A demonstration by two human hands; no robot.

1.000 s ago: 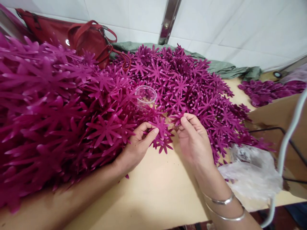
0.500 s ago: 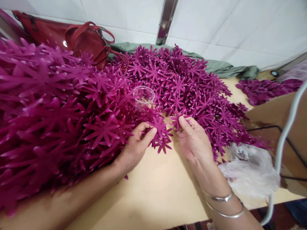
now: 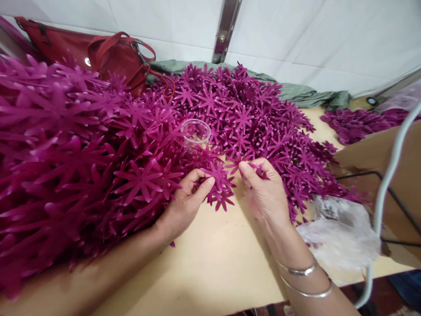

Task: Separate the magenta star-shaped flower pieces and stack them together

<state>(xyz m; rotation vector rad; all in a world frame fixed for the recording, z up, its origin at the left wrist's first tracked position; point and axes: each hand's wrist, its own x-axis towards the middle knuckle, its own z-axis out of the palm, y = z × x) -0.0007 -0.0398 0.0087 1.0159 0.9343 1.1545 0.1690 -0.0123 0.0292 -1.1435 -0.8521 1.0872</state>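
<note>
My left hand [image 3: 189, 199] pinches a magenta artificial flower piece [image 3: 215, 176] with narrow, star-like petals between thumb and forefinger. More petals of the same kind show just below it, over the table. Close by on the right, my right hand [image 3: 265, 188] has thumb and fingers closed on another magenta flower piece [image 3: 235, 166], partly hidden by the fingers. Between the hands there is a small gap. Behind them stands a clear plastic cup [image 3: 196, 131] among the flower pieces; what it holds is hard to make out.
Heaps of flower pieces lie at left [image 3: 66, 162] and back [image 3: 243, 114] on the pale table [image 3: 210, 254]. A red handbag [image 3: 69, 48] rests against the tiled wall. To the right are a crumpled plastic bag [image 3: 342, 241], a pale cable [image 3: 391, 166] and a cardboard box [image 3: 368, 158].
My right hand has shifted slightly left and turned, so its flower piece is now more covered by the fingers. My left hand keeps its pinch almost unchanged.
</note>
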